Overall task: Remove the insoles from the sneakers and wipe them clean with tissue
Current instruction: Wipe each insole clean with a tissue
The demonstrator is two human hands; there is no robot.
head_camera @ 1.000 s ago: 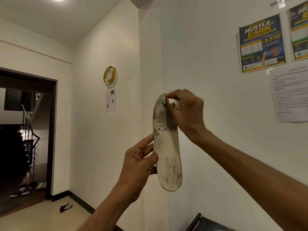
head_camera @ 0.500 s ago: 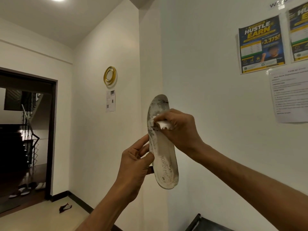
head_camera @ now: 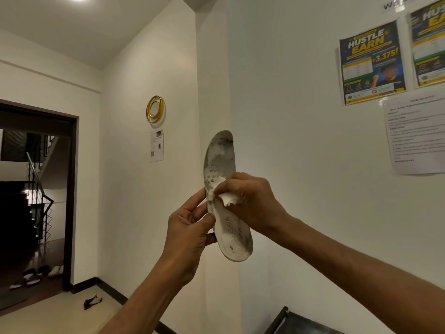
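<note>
Holding the insole [head_camera: 232, 237] up in the air, the left hand [head_camera: 190, 227] pinches its left edge in the lower half. The thumb lies on the near face, the fingers run up along the edge, and one fingertip shows from behind. The insole stands nearly upright, toe end up and heel end down, with the heel swung a little to the right. Its near face is pale and worn, with dark smudges thickest toward the toe and some printed lettering on the heel half, partly covered.

The right hand [head_camera: 252, 203] comes in from the right with its fingers curled round a crumpled white tissue [head_camera: 227, 197]. It presses the tissue against the middle of the insole's near face, just above the left hand's fingertips. The two hands are close together, the insole between them.

Behind them is the corner of a white wall [head_camera: 289, 116]. Far right on it hang two blue-and-yellow posters [head_camera: 372, 62] and a printed sheet [head_camera: 416, 133] below them. To the left are a gold ring [head_camera: 155, 109] and a small notice [head_camera: 156, 145] under it. Farther left a dark doorway [head_camera: 36, 189] opens onto stairs [head_camera: 36, 201], with sandals [head_camera: 31, 277] on the floor [head_camera: 48, 319] inside it, and one dark shoe [head_camera: 92, 302] lies nearer — beside the skirting.
</note>
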